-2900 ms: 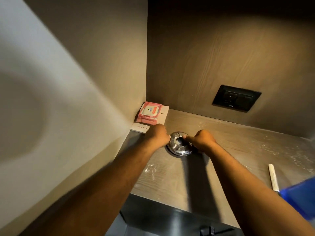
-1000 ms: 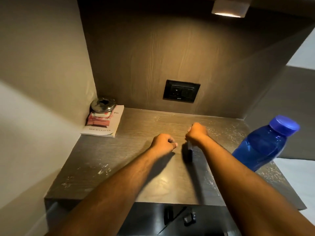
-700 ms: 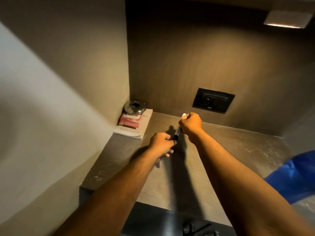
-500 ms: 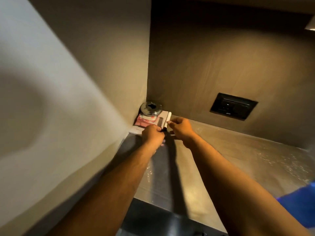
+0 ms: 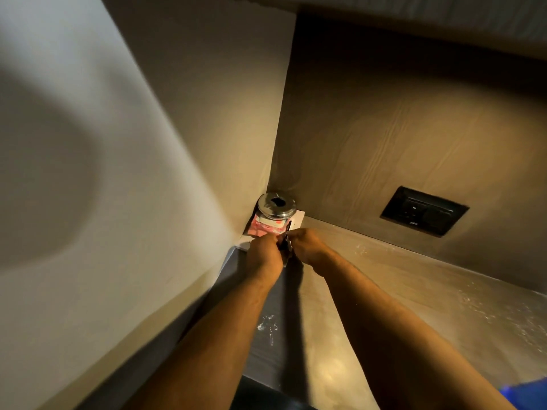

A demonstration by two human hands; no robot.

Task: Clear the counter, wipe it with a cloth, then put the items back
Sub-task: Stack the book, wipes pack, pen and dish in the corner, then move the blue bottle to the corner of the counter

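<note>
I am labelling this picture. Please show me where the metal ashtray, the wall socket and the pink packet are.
ashtray [image 5: 276, 206]: head view, on its shiny lid.
socket [image 5: 424, 211]: head view, on its black faceplate.
packet [image 5: 264, 229]: head view, on the pink front below the ashtray.

Two bare forearms enter from the bottom edge, with no sleeve, cuff or glove visible anywhere along them. The left hand [image 5: 264, 253] and the right hand [image 5: 307, 247] are both uncovered, and neither wrist carries a watch, band or bracelet. No rings can be made out, though the fingers are small and partly hidden. The arms are lean, with faint hair and soft motion blur toward the frame edge.
</note>
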